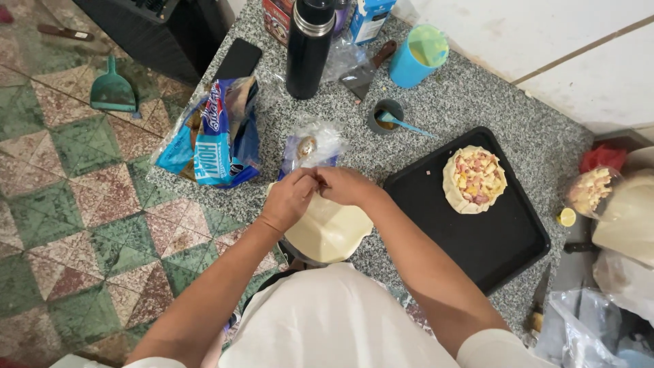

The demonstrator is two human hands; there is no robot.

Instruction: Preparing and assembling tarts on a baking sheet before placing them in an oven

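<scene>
**Dough disc handling at the counter edge**

Head view. Dough work is in hand at the near edge of the speckled granite counter (470, 109). The left hand (289, 199) and the right hand (347, 185) meet at the far rim of a pale dough disc (330, 232), which lies over a round dish hidden beneath it, just in front of the person's body. Both hands are closed narrow, fingertips pinched together at the disc's far rim; whether they grip the dough itself or a small item between them cannot be told. Judged from this, the step is shaping or pleating the rim of a second pastry.

Reference item: a finished open pastry (474, 178), edge folded up around a diced pink-and-yellow filling, sits at the far right corner of a black baking tray (477, 252). A clear bag of the same filling (590, 191) rests to the right of the tray.

Next move, as a judgement: it calls for even pressure at the rim and support under the disc, since thin dough tears or sags readily.

Nearby: a blue flour bag (214, 136), a black thermos (310, 48), a blue cup (419, 56).
</scene>
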